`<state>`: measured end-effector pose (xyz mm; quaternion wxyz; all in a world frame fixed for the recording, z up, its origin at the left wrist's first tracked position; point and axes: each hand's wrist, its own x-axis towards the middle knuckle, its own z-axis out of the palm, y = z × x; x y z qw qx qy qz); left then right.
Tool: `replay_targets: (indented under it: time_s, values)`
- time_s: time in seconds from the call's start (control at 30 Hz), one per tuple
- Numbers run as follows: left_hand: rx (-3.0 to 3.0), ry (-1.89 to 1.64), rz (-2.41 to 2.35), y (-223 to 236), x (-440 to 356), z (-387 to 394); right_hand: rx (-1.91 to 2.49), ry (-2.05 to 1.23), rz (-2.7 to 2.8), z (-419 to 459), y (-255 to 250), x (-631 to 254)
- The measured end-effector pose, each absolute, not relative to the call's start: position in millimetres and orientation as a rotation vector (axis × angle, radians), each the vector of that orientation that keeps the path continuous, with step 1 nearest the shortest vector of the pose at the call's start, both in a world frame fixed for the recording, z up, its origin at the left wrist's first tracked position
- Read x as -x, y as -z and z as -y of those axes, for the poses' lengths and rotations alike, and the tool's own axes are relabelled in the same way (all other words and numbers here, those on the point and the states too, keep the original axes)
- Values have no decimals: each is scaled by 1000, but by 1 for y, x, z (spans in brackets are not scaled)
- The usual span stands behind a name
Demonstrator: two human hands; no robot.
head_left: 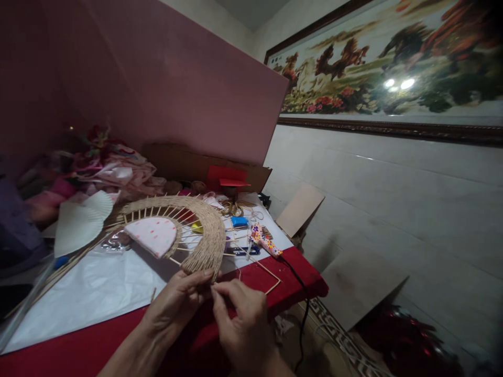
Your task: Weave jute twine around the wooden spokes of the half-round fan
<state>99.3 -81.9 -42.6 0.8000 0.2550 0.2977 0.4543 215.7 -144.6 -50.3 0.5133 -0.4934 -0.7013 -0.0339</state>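
It looks like a home: a wood-framed picture of galloping horses (334,68) hangs above white wall tiles (377,193).

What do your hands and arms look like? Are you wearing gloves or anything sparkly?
No gloves: the left hand and right hand are bare, with five fingers each. I see no sleeve, watch, bracelet or ring.

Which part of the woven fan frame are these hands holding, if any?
The left hand grips the woven fan frame by the near end of its twine band; the right hand pinches at that same end, its exact hold unclear.
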Motion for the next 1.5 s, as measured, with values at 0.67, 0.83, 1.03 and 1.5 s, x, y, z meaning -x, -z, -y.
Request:
replay_targets:
  time_s: [0.67,0.83,1.03,1.5]
  values:
    - [-625,-949,-676,39,-98,87,1383,-144,1525,124,47,-234]
    - [-587,-964,-720,40,-99,85,1387,-76,1566,123,49,-231]
    - [-587,-960,-834,35,-97,88,1371,-97,1581,120,56,-228]
    - [-527,-1047,-1002,40,-104,103,1336,-206,1585,124,72,-226]
